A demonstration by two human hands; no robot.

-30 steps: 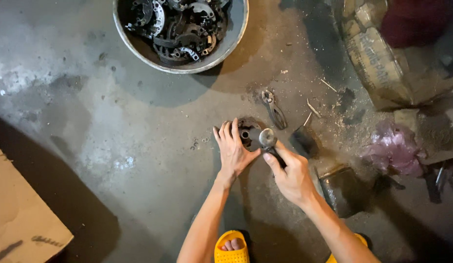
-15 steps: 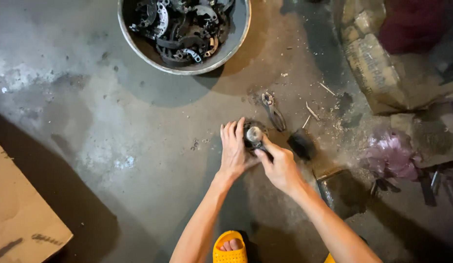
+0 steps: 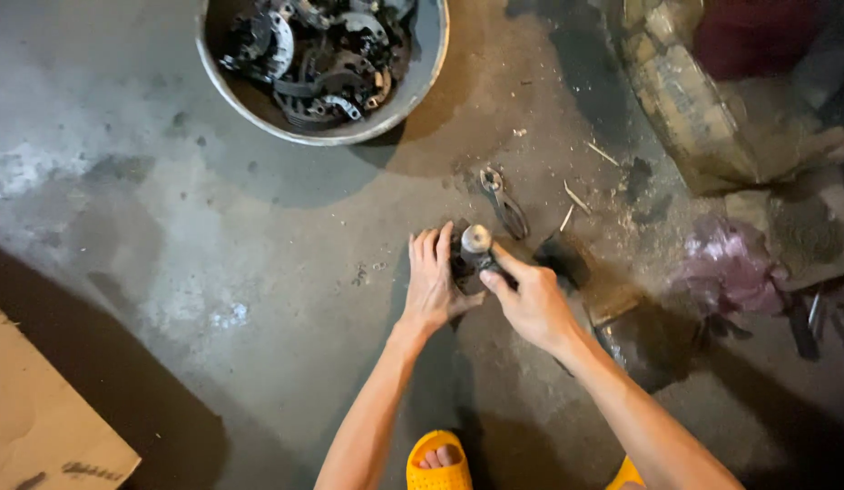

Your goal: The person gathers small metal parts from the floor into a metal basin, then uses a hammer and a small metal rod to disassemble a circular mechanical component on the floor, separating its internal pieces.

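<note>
A small dark round metal part (image 3: 462, 264) sits on the grimy concrete floor. My left hand (image 3: 431, 281) lies over its left side, fingers together, steadying it. My right hand (image 3: 529, 301) grips the dark handle of a hammer whose shiny metal head (image 3: 476, 240) rests right above the part. The part is mostly hidden by both hands.
A metal basin (image 3: 420, 83) full of dark mechanical parts stands at the top. Pliers (image 3: 502, 201) lie just beyond the hands. A pink plastic bag (image 3: 726, 269), a sack (image 3: 685, 100) and clutter fill the right. Cardboard (image 3: 32, 417) lies at the lower left; yellow sandals (image 3: 438, 463) are below.
My left hand's fingers, spread a second ago, have closed against the part. Both hands and the hammer shifted slightly as the view moved.
</note>
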